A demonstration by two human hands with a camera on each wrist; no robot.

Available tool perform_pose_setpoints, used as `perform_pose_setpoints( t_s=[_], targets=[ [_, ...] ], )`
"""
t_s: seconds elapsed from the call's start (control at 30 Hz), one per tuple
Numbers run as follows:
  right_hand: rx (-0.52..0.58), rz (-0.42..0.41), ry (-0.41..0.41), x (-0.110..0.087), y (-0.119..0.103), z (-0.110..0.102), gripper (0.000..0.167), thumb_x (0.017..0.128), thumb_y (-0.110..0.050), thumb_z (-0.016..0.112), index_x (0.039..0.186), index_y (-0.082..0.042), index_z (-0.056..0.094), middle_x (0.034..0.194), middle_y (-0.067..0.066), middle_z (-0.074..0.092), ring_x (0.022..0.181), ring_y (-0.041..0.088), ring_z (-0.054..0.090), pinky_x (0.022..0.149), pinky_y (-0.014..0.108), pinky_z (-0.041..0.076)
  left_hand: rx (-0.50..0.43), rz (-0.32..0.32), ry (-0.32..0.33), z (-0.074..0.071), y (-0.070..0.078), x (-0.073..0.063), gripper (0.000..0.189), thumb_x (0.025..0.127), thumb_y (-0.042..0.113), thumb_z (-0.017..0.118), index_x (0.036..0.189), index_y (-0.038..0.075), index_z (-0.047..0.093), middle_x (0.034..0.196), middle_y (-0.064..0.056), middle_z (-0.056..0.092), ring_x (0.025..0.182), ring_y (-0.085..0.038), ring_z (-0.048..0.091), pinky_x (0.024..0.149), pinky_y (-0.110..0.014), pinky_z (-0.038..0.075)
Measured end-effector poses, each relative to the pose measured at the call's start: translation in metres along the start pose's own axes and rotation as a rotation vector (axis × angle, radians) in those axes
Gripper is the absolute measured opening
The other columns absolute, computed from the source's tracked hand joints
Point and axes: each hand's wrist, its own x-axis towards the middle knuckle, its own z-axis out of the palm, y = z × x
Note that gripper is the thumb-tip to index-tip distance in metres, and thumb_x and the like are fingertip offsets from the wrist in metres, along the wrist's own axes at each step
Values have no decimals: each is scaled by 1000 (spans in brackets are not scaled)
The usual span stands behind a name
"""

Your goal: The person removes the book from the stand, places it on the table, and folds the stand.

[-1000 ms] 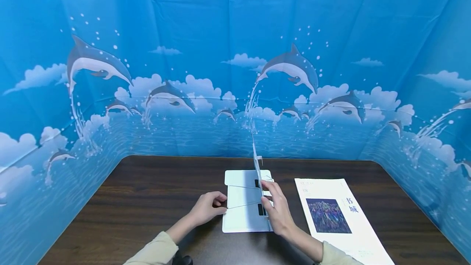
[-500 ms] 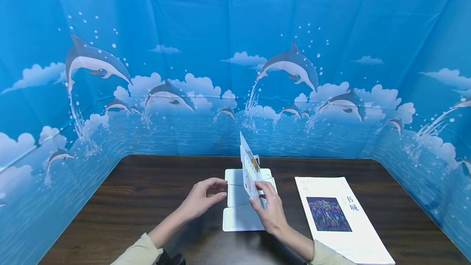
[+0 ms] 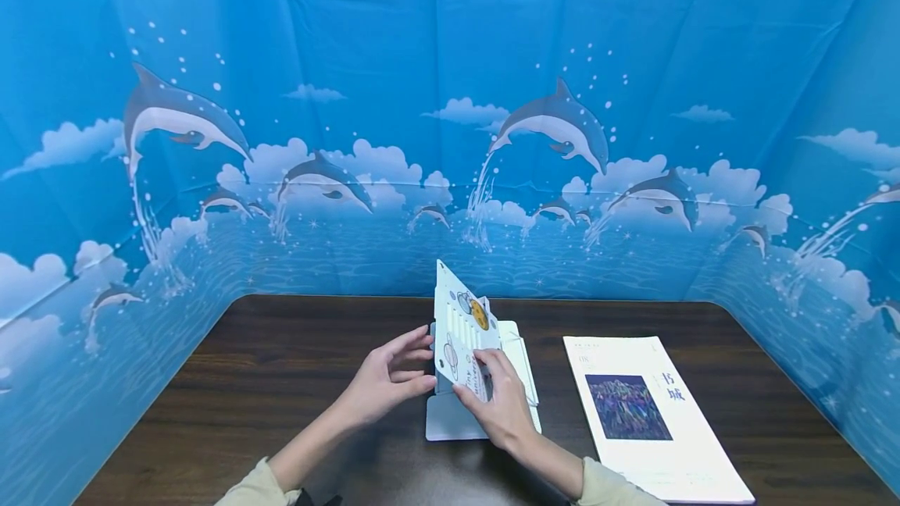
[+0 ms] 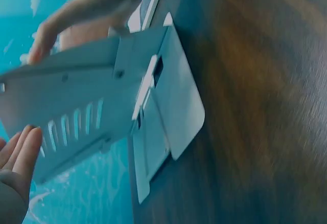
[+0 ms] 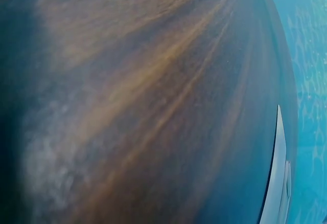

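Observation:
A white metal book stand stands on the dark table, its slotted panel (image 3: 457, 318) raised and tilted left above the flat base (image 3: 455, 422). Planets and lettering decorate the panel's right-hand face. My right hand (image 3: 501, 400) rests its fingers and thumb on that printed face near the lower edge. To the left, my left hand (image 3: 383, 377) has its fingers spread beside the panel's left edge. From the left wrist, the plain back of the panel (image 4: 76, 88) shows, with left fingertips (image 4: 29, 144) close to its slots. Both hands are outside the right wrist view.
A magazine (image 3: 633, 467) with a dark picture on its cover lies on the table (image 3: 316, 381) to the right of the stand. A blue dolphin-print curtain (image 3: 394, 100) surrounds the table's back and sides.
The panel has swung from nearly upright over to the left, with my right hand following it. My left hand has drawn off the base and its fingers have spread and risen.

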Motion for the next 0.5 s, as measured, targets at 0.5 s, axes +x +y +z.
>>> perform_pose_setpoints(
  t_s=[0.5],
  targets=[
    [-29, 81, -89, -3, -5, 1, 62, 71, -53, 68, 113, -7, 58, 111, 2, 55, 90, 14, 51, 75, 30, 44, -154, -105, 76, 10, -6, -8, 72, 79, 6, 68, 139, -3, 29, 120, -29, 52, 90, -32, 64, 78, -30, 52]
  ],
)
